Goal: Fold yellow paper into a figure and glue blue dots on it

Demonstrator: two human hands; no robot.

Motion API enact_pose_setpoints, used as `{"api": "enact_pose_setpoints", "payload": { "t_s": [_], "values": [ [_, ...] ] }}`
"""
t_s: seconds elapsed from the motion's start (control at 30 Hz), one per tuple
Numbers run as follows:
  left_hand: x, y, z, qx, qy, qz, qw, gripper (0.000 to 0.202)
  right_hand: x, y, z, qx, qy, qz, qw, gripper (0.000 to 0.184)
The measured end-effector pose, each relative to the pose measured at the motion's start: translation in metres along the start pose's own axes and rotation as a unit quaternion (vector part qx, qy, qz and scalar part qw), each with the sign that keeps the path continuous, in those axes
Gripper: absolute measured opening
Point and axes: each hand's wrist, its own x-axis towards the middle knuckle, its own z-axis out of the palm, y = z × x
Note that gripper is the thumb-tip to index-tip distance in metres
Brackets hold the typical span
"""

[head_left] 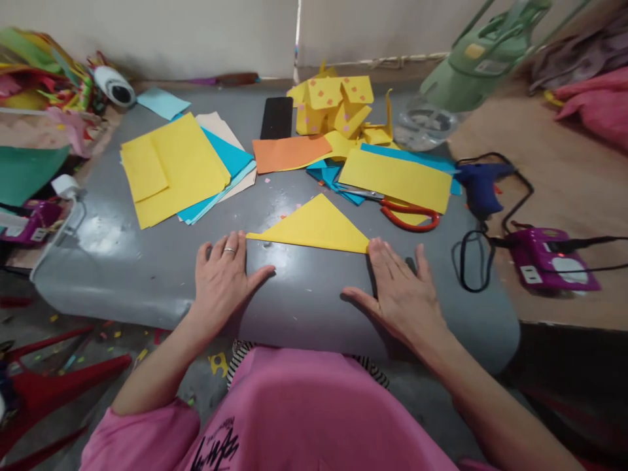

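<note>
A yellow paper triangle (318,226) lies flat on the grey table (147,268), its long edge towards me. My left hand (223,278) rests flat on the table with fingers spread, the fingertips at the triangle's left corner; a ring sits on one finger. My right hand (400,291) also lies flat and open, fingertips beside the triangle's right corner. Neither hand holds anything.
Yellow and blue paper sheets (174,167) lie at the left, an orange sheet (289,152) and a yellow strip (395,178) beyond the triangle. Red-handled scissors (407,214), a blue glue gun (481,183), a purple device (552,258) with cables, folded dotted yellow paper (338,104) and a black object (277,118) are nearby.
</note>
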Motion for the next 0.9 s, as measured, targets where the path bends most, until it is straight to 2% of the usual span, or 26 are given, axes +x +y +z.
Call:
{"api": "enact_pose_setpoints", "payload": {
  "t_s": [0.1, 0.17, 0.23, 0.3, 0.4, 0.47, 0.6, 0.7, 0.8, 0.9],
  "values": [
    [0.005, -0.010, -0.008, 0.006, -0.007, -0.035, 0.999, 0.071, 0.003, 0.000, -0.001, -0.008, 0.005, 0.006, 1.000, 0.087],
    [0.010, -0.008, -0.013, 0.001, 0.024, -0.023, 0.999, 0.060, 0.008, 0.001, -0.002, -0.014, 0.012, 0.009, 1.000, 0.079],
    [0.018, 0.003, -0.016, -0.014, 0.066, 0.031, 0.997, 0.045, 0.015, 0.003, -0.005, -0.019, 0.024, 0.006, 1.000, 0.068],
    [0.027, 0.020, -0.015, -0.030, 0.080, 0.115, 0.990, 0.034, 0.022, 0.004, -0.007, -0.019, 0.036, -0.010, 0.999, 0.055],
    [0.042, 0.047, -0.009, -0.013, 0.034, 0.217, 0.976, 0.030, 0.031, 0.002, -0.008, -0.005, 0.043, -0.053, 0.998, 0.039],
    [0.052, 0.058, -0.006, 0.008, 0.002, 0.234, 0.972, 0.032, 0.036, 0.002, -0.008, 0.002, 0.046, -0.070, 0.996, 0.036],
    [0.062, 0.062, -0.005, 0.015, -0.018, 0.232, 0.972, 0.030, 0.047, 0.007, -0.006, 0.023, 0.032, -0.040, 0.998, 0.039],
    [0.062, 0.055, -0.010, 0.004, -0.003, 0.237, 0.972, 0.026, 0.060, 0.018, -0.009, 0.077, -0.024, -0.012, 0.997, 0.051],
    [0.061, 0.044, -0.022, -0.014, 0.060, 0.267, 0.962, 0.028, 0.074, 0.032, -0.018, 0.152, -0.084, 0.005, 0.985, 0.072],
    [0.059, 0.029, -0.037, -0.031, 0.152, 0.324, 0.933, 0.032, 0.087, 0.043, -0.028, 0.256, -0.126, 0.079, 0.955, 0.078]
  ]
}}
